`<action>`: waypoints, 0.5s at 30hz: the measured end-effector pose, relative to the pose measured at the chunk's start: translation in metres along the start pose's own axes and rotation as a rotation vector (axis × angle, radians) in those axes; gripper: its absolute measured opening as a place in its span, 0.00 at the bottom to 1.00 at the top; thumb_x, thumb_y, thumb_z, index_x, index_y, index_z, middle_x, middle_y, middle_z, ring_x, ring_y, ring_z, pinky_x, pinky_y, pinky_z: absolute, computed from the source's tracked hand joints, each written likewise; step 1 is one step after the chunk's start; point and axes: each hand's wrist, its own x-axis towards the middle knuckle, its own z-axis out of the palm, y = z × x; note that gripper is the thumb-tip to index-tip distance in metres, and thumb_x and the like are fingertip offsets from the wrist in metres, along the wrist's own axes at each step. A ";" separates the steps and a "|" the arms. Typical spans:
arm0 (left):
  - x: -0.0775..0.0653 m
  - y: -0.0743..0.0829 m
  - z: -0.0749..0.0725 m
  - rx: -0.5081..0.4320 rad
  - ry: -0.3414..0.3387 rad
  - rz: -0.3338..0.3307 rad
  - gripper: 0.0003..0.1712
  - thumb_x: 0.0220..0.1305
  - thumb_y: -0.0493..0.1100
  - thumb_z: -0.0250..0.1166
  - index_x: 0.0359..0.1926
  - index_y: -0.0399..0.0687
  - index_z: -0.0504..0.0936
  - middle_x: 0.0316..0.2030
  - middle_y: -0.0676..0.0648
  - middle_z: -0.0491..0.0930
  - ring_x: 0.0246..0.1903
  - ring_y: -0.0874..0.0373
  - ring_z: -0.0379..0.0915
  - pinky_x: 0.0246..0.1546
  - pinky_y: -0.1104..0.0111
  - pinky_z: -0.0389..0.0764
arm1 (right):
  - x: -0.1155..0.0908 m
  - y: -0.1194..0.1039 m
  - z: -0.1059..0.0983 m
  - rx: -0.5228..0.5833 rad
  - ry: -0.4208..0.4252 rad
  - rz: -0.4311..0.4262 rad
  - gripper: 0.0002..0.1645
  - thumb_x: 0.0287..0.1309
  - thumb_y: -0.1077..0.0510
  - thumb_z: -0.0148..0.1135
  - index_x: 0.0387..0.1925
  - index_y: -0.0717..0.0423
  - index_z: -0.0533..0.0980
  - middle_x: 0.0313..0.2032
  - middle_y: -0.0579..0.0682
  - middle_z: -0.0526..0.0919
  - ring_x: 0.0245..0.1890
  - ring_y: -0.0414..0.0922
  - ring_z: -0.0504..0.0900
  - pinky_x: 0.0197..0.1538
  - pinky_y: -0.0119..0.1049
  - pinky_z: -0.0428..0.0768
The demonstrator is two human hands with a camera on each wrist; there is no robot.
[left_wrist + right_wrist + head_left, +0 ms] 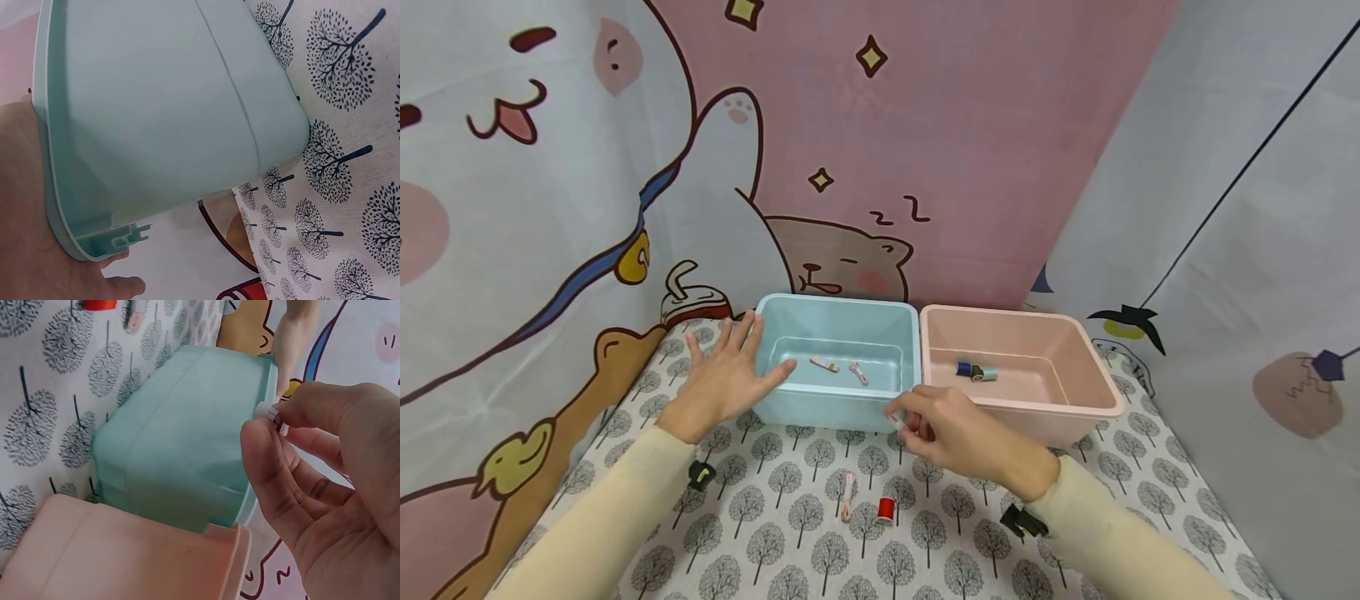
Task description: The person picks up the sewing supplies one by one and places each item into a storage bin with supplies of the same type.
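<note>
My left hand rests at the left end of the light-blue bin, its fingers spread and straight over the rim. Between thumb and fingertips, my right hand pinches a small white piece, mostly hidden, so its kind is unclear. That hand is just in front of the blue bin's near right corner. Two small pale bundles, one with a yellowish end and one twisted, lie inside the blue bin. On the cloth, a pink-and-white bundle lies beside a red thread spool.
To the right, a pink bin stands against the blue one, holding blue, dark and light-blue thread spools. A tree-print cloth covers the table. Cartoon-printed fabric hangs behind and at both sides.
</note>
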 end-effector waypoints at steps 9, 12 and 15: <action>0.000 -0.001 0.001 -0.001 0.005 0.000 0.70 0.79 0.91 0.33 0.97 0.44 0.40 0.97 0.42 0.31 0.95 0.28 0.28 0.81 0.19 0.11 | 0.011 -0.002 -0.008 -0.051 0.043 -0.021 0.19 0.72 0.67 0.76 0.62 0.59 0.88 0.34 0.44 0.89 0.29 0.25 0.79 0.34 0.19 0.85; 0.000 -0.001 0.001 0.000 0.005 0.000 0.70 0.79 0.91 0.33 0.97 0.44 0.40 0.97 0.42 0.31 0.95 0.28 0.28 0.81 0.19 0.11 | 0.014 -0.004 -0.010 -0.054 0.049 -0.017 0.20 0.72 0.66 0.75 0.62 0.59 0.88 0.33 0.44 0.88 0.29 0.25 0.78 0.33 0.20 0.85; 0.000 -0.001 0.002 0.000 0.007 0.000 0.70 0.79 0.91 0.33 0.97 0.44 0.40 0.97 0.42 0.32 0.95 0.27 0.28 0.80 0.19 0.11 | 0.017 -0.003 -0.012 -0.044 0.055 -0.012 0.20 0.73 0.66 0.75 0.63 0.60 0.89 0.34 0.45 0.88 0.29 0.26 0.80 0.34 0.21 0.86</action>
